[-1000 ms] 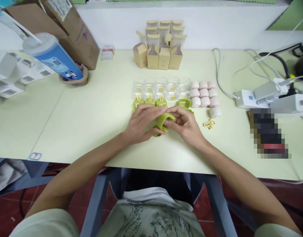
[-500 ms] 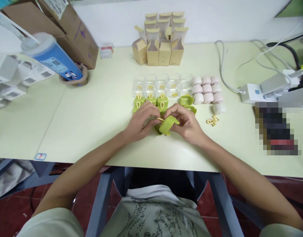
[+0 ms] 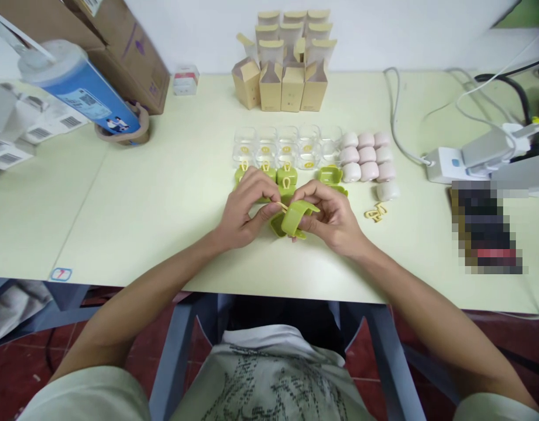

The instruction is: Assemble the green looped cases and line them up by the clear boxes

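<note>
My right hand [image 3: 333, 219] grips a green plastic case [image 3: 295, 217], tilted with its hollow side toward the palm. Between thumb and fingers, my left hand [image 3: 248, 211] pinches a small yellow loop [image 3: 281, 206] against the upper left of that case. Behind my hands stand green cases topped with yellow loops [image 3: 287, 174], partly covered by my fingers. An open green case [image 3: 330, 175] lies beyond my right hand. More yellow loops [image 3: 375, 212] lie loose to the right.
Clear plastic covers [image 3: 288, 147] and pale pink and white rounded pieces [image 3: 366, 155] stand in rows behind. Farther back are cardboard boxes [image 3: 292, 88]. A blue cup [image 3: 91, 96] stands left, a power strip [image 3: 447, 165] right.
The view has shifted slightly. The green case in my right hand has turned a little, showing more of its hollow side, and my left hand still pinches the yellow loop.
</note>
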`<state>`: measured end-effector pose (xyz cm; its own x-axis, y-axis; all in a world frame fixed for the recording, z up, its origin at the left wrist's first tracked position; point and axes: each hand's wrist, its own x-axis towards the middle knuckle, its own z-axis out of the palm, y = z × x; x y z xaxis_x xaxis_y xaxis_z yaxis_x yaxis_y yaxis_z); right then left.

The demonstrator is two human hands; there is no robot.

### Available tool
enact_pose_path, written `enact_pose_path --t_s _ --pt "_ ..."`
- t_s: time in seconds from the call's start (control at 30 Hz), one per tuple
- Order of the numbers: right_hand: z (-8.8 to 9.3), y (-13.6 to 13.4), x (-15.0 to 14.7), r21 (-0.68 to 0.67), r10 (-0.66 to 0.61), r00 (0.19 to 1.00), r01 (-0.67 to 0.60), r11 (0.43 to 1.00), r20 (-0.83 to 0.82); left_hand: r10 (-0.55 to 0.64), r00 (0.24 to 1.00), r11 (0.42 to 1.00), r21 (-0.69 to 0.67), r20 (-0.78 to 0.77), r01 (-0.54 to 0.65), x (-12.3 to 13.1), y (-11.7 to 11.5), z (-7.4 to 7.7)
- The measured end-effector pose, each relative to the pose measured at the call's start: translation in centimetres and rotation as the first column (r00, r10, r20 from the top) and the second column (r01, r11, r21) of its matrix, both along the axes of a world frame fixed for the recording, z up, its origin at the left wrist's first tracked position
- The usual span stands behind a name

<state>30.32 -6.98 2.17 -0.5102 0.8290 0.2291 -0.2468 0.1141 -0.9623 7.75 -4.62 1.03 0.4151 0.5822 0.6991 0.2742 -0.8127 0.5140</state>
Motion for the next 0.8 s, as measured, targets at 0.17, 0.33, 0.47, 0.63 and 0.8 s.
enact_pose_path --t_s 0.17,0.33,0.47,0.63,0.8 --pt "-0.52 -0.63 -0.54 0.062 -0.114 0.993 0.116 0.991 -0.033 0.000 0.998 0.999 0.034 0.059 -0.002 0.29 0.11 -0.77" --pt "-0.63 -0.91 -0.46 0.095 -0.136 0.990 0.139 0.986 -0.038 0.028 0.998 0.999 0.022 0.047 -0.029 0.28 0.09 -0.99" --pt "-0.49 -0.68 -0.33 0.051 -0.120 0.990 0.124 0.991 -0.072 0.045 0.998 0.999 0.018 0.041 -0.046 0.08 0.17 -0.99" --pt "-0.29 -0.58 -0.31 0.009 -0.123 0.987 0.124 0.992 -0.103 0.116 0.993 0.993 -0.031 0.004 -0.116 -0.21 0.15 -1.14" --pt "-0.20 -0.50 -0.12 -0.035 -0.071 0.993 0.068 0.997 -0.095 0.137 0.991 0.990 -0.022 0.003 -0.137 -0.25 -0.03 -1.15"
